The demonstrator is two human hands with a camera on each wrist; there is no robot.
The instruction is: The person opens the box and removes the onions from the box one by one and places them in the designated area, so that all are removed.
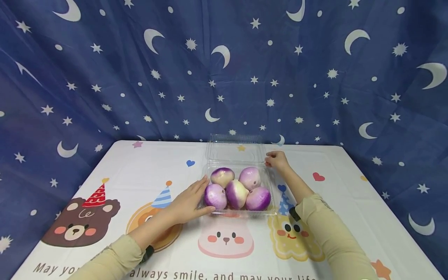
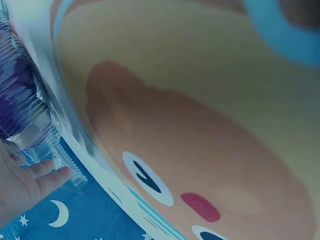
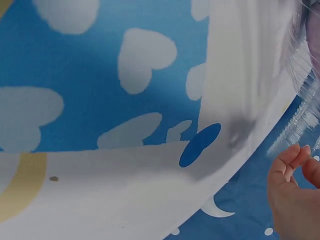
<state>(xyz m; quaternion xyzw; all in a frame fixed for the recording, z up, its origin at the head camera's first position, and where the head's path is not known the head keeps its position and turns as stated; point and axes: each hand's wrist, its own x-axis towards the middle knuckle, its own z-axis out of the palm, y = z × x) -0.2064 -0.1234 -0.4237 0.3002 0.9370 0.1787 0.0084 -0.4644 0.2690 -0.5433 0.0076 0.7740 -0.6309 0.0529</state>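
Head view. Landmark: the clear plastic base of a hinged clamshell box, resting on the worktop. Five purple-and-cream turnips sit inside the base, three along its near side and two along its far side. The clear lid is folded back beyond the base; its slope is hard to judge from here. Long axis of the lid runs left to right, parallel to the base's far edge, where the hinge lies. Right hand is off the base's far right corner, so the lid lies directly to its left. Key relation: this is the nearer hand to the lid. Left hand lies along the base's left wall, thumb at the near left corner.

Left wrist view. Grip released: fingers extended beside ribbed clear plastic, purple showing through. Reads as a steadying touch on the base, not a grasp.

Right wrist view. Fingers curled in towards the thumb at a ribbed plastic edge. Judged a light pinch on the lid, just beyond the base's right end; the exact contact is partly hidden.
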